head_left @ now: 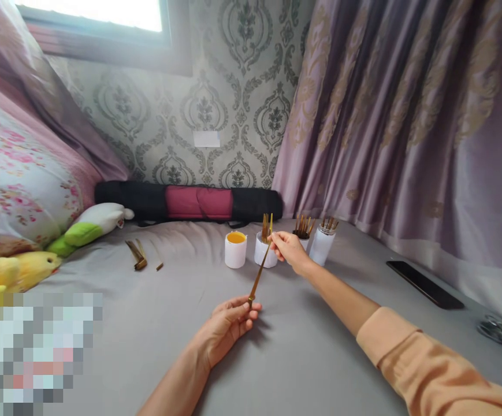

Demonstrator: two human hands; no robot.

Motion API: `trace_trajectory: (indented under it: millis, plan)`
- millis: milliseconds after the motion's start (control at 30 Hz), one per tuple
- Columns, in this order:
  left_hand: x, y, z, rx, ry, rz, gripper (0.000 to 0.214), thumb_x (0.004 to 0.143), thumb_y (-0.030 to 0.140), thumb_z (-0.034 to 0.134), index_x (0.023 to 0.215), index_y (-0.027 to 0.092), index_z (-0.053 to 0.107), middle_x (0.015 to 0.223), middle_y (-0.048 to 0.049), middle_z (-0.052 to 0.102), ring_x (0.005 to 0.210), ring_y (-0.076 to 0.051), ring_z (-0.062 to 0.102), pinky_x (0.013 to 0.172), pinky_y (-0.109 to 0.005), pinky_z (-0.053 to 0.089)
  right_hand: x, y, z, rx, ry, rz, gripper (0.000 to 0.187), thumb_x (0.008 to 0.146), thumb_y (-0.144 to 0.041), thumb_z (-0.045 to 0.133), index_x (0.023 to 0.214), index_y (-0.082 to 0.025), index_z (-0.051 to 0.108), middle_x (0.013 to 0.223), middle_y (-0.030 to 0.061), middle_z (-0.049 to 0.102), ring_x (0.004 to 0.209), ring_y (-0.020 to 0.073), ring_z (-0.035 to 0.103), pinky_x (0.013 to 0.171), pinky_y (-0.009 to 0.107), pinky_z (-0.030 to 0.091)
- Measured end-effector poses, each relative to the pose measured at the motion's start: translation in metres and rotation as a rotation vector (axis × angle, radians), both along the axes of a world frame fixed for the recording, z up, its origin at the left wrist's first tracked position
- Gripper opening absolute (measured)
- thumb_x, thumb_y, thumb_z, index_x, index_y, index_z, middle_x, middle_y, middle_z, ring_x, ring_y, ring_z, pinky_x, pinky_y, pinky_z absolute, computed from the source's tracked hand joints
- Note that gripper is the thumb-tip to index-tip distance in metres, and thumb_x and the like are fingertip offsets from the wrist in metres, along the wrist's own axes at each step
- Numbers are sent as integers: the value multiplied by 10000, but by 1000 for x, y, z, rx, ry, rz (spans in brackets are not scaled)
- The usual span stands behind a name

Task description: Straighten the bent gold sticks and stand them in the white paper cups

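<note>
A thin brown stick (258,277) stretches slantwise between my two hands. My left hand (231,323), palm partly up, pinches its lower end, where a small gold-coloured band shows. At the upper end, the closed fingertips of my right hand (290,249) grip it. Just behind that hand stands a white cup (264,254) with several brown and yellowish sticks (266,225) upright in it. Left of this cup is another white cup (235,255) with yellow-orange contents. A dark-topped cup (304,233) holding thin brown sticks is partly hidden by my right hand.
A white-wrapped jar (322,247) holds more sticks. Flat brown pieces (137,255) and a short bit (159,266) lie left on the grey sheet (177,346). A phone (424,284) lies right, soft toys (21,270) left, a long black-and-maroon bag (199,202) behind.
</note>
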State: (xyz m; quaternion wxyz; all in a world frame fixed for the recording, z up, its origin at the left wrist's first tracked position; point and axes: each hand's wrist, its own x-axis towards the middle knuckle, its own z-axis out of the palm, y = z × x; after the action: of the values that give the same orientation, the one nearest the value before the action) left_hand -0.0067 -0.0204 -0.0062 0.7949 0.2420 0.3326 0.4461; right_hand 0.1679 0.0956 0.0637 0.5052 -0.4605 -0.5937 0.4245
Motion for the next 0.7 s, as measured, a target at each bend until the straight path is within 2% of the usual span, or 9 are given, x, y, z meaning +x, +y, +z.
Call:
trace_trajectory:
  millis: [400, 700]
  plan:
    - [1, 0, 1, -32, -1, 35, 202, 741, 97, 600, 935, 86, 546, 966, -160, 635, 665, -100, 606, 606, -205, 496, 7, 1, 1, -81, -45, 23, 253, 763, -377, 516, 708, -132, 547, 563, -21, 545, 348, 21, 383, 289, 133, 269]
    - [-2, 3, -2, -32, -32, 55, 228, 728, 151, 631, 937, 81, 574, 953, -142, 632, 684, -108, 603, 618, -211, 506, 16, 5, 6, -93, 16, -39, 228, 778, -334, 521, 683, -127, 540, 518, -22, 523, 338, 27, 370, 289, 141, 255]
